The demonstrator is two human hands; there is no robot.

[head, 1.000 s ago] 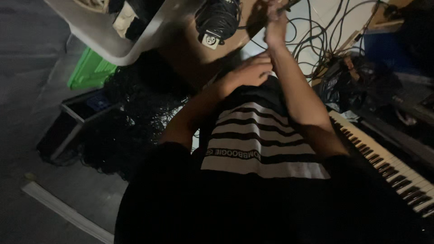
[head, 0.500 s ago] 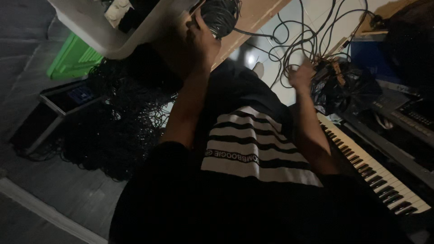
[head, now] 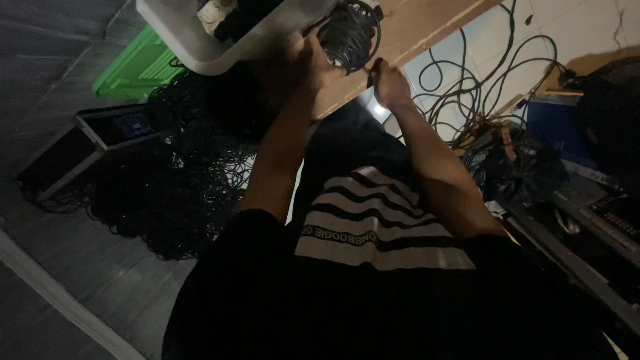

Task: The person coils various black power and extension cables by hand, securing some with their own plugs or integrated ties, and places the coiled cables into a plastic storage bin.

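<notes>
Now both hands are up at the far edge of the scene, meeting at a coil of black cable (head: pixel 352 32). Half a second earlier the right hand was low and off to the right among the loose leads on the floor; it has since swung up and in. The left hand (head: pixel 308 61) was already raised by the white plastic bin (head: pixel 193 41) and has stayed there, its fingers curled closed round the near side of the coil, which sits just right of the bin's rim and above the wooden board (head: pixel 413 40). The right hand (head: pixel 390 85) is pinched almost shut, thumb against forefinger, on a thin strand that runs up to the coil; whether it grips a plug or only the wire cannot be told in this dim light. So the work has shifted from reaching into the floor tangle to handling the bundle with two hands. Loose black cables (head: pixel 467 87) sprawl over the pale tiled floor to the right, a green crate (head: pixel 137 67) lies at the far left, and a dark heap of cable (head: pixel 173 193) spreads below it.
</notes>
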